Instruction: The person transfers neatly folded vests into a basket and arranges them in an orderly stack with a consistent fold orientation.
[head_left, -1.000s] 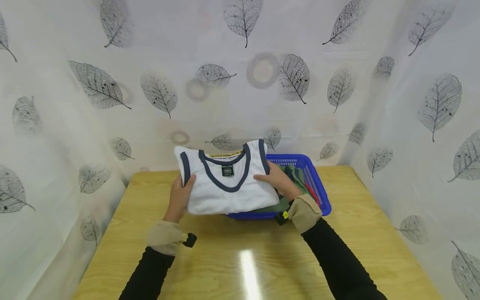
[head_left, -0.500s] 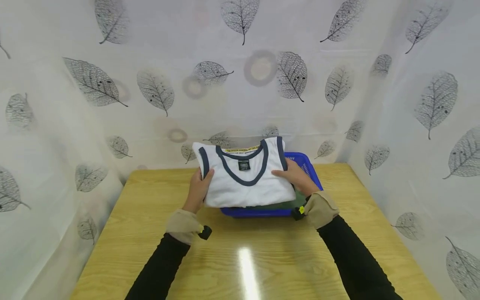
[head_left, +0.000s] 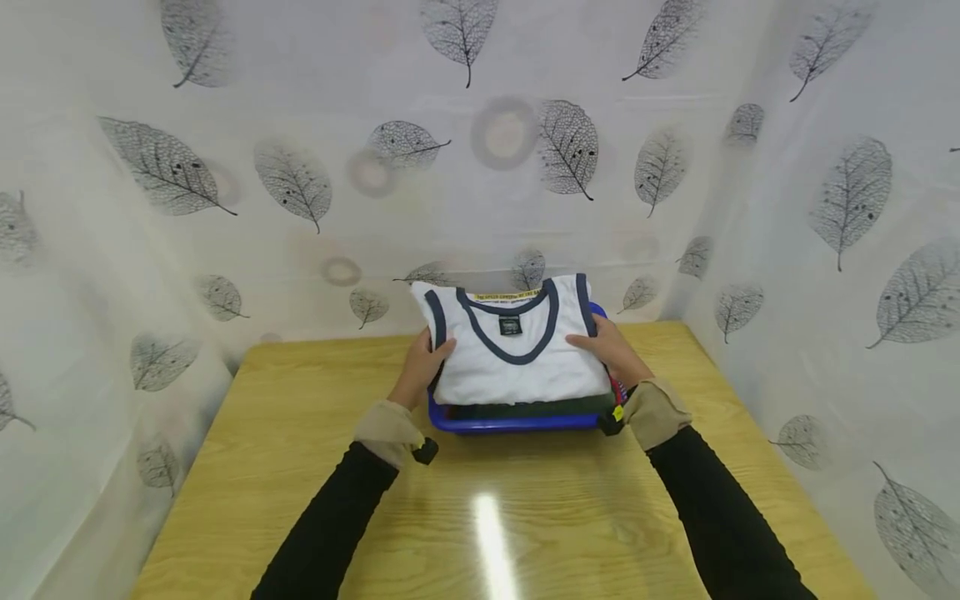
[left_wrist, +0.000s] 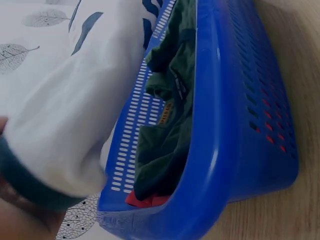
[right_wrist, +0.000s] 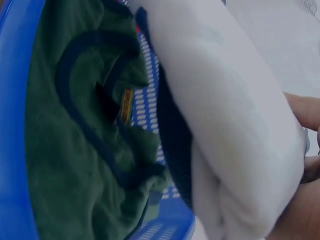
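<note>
A folded white sleeveless shirt [head_left: 495,380] with navy trim and a black neck label is held up by both hands. My left hand [head_left: 423,364] grips its left side at the armhole, thumb on the front. On the opposite side my right hand [head_left: 613,350] pinches it the same way. The shirt hangs over a blue plastic basket [head_left: 517,424], hiding most of the inside in the head view. Inside lies a green garment [left_wrist: 167,150] with navy trim, and a bit of red cloth [left_wrist: 149,201] shows below it in the left wrist view.
The basket stands on a light wooden table [head_left: 315,433], towards its back edge. A white curtain [head_left: 465,217] printed with grey leaves hangs behind the table and along both sides. A strip of light reflects off the tabletop in front.
Both hands have carried the white shirt to the right, from partly beside the basket to squarely over it. The basket's front rim now shows below the shirt. The head view has shifted slightly.
</note>
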